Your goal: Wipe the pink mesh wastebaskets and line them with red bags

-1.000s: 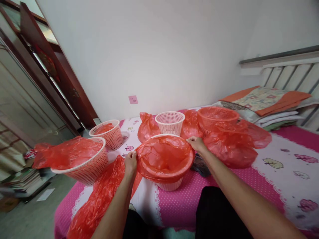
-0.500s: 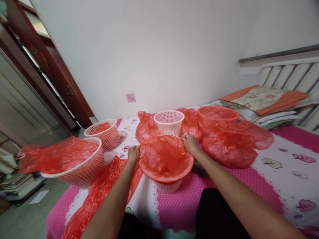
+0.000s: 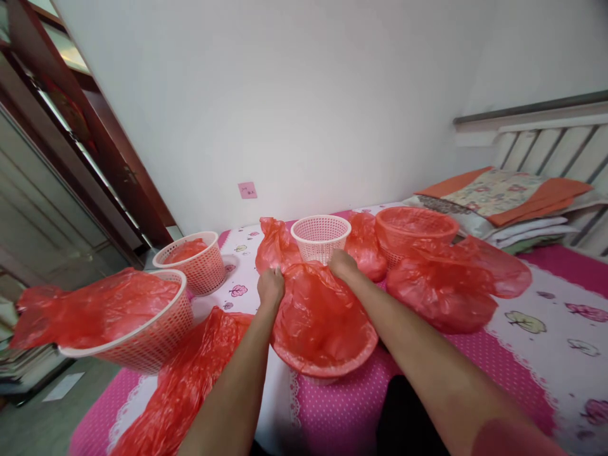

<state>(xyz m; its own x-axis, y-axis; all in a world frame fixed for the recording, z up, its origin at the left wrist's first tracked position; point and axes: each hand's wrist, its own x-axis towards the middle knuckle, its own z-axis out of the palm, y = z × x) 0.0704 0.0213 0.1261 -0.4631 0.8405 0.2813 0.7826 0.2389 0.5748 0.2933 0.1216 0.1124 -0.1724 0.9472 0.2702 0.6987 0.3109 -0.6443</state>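
Observation:
Right in front of me a basket (image 3: 327,372) stands on the bed, lined with a red plastic bag (image 3: 327,316) that folds over its rim. My left hand (image 3: 271,285) is closed on the bag's far left edge. At the far right edge, my right hand (image 3: 342,263) grips the same bag. Between the hands the bag's far side is pulled up, away from the rim. Just beyond is a pale pink mesh basket (image 3: 321,235) with no bag over its rim. Another red plastic bag (image 3: 199,361) lies loose beside my left forearm.
At left are a large mesh basket (image 3: 156,342) with a red bag spilling over and a smaller bagged basket (image 3: 209,266). Another bagged basket (image 3: 418,221) and bulging red bags (image 3: 441,297) sit at right. Folded bedding (image 3: 513,193) lies by the headboard; a wall (image 3: 304,107) is behind.
Both hands have drawn closer together, lifting the bag's far edge off the rim and pulling it away from me. The lined basket appears slightly tilted toward me. The view has shifted a little.

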